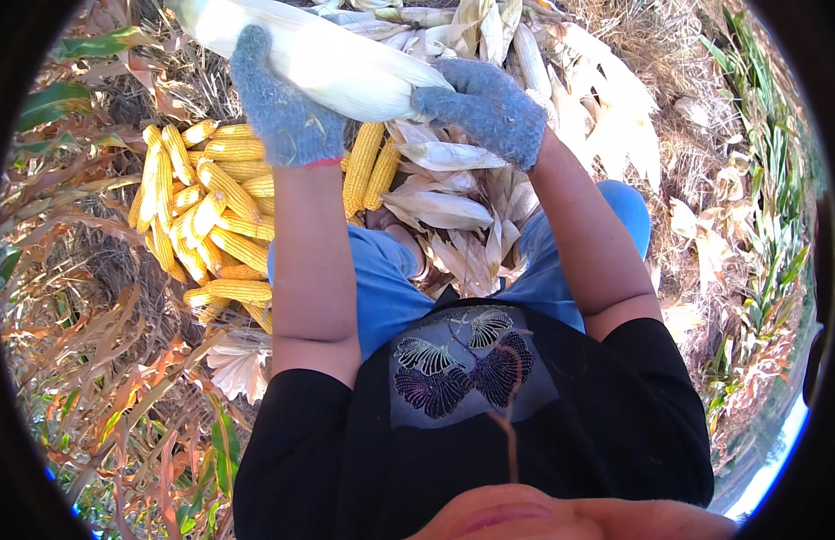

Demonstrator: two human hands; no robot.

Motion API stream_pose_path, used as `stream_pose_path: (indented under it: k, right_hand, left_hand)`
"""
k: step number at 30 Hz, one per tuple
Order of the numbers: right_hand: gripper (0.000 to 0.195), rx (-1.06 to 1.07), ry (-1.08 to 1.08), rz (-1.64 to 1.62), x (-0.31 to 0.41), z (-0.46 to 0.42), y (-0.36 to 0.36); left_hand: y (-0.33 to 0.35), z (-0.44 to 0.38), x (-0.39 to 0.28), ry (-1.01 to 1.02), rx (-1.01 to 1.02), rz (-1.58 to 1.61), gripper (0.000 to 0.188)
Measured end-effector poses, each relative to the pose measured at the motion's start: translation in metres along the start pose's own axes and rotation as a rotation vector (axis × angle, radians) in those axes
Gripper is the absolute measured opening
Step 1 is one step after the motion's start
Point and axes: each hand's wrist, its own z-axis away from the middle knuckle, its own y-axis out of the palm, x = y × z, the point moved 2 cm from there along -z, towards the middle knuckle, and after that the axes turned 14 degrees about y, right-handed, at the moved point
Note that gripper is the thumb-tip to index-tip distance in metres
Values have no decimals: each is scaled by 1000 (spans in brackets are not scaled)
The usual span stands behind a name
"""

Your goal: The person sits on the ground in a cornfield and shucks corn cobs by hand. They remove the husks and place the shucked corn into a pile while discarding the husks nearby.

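Observation:
Both hands wear grey knitted gloves and hold one ear of corn in its pale husk (pixel 330 67), raised in front of me and slanting from upper left to lower right. My left hand (pixel 276 101) grips the ear along its middle, the thumb lying over the husk. With its fingers and thumb, my right hand (pixel 485 108) pinches the narrow right end. The husk covers the kernels, and strong sunlight bleaches part of its surface. Under and to the left of my left forearm lies a pile of husked yellow corn cobs (pixel 218 196). Two husked cobs (pixel 370 169) show between my arms.
Dry stripped husks (pixel 451 202) lie between my knees. More pale husks (pixel 579 88) are heaped beyond my right hand. Dried corn stalks and leaves (pixel 100 304) cover the ground at left. Green-leaved plants (pixel 775 155) stand along the right edge, beside dry straw (pixel 681 74).

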Motion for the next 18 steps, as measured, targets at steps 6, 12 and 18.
stream_pose_path:
  k: [6,12,18]
  right_hand:
    - [41,-124,-5,304,7,4,6]
    - [42,-349,-112,405,-6,-2,19]
    - [41,-260,-54,197,-5,-1,18]
  left_hand:
    - [1,6,0,-13,-23,-34,62]
    - [12,14,-5,-50,-73,-51,60]
    - [5,5,-1,11,10,-21,65]
